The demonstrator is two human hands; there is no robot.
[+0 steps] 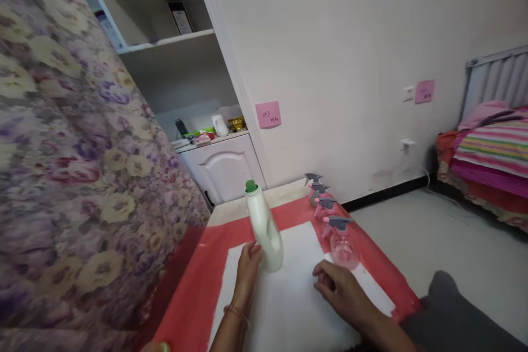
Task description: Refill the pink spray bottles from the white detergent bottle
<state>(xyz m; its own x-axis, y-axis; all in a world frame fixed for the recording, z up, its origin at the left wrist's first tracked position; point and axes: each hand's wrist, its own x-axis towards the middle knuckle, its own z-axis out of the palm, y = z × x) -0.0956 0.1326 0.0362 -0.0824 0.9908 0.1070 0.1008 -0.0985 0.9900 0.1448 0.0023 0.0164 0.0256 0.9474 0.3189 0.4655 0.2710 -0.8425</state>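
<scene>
Across the room a pale wall (330, 66) goes up high, with a flowery curtain (82, 176) on my left, a white cupboard (225, 168) by it, and a bed (495, 148) far off to the right. Close in front of me is the bench (225, 214), with a red cloth (190, 297) over it and a white sheet (289, 308) on top of that.

On the sheet stands a tall, pale green bottle (261, 220). Its long way runs up and down. Its top leans left as I see it, but the cupboard's edge does too, so I think it stands straight. Its handle side faces right. Farther right, four spray bottles (345, 256) make a row, and the closest is just past my right hand (340, 289).

My left hand (248, 269) is nearer to the tall bottle, which is just right of its fingers. They are softly bent by its low part, and I can't tell if they touch or hold it. My right fingers are apart from it, loosely curled, with nothing in them that I can see. Smallest is the bottle's green cap (251, 186).
</scene>
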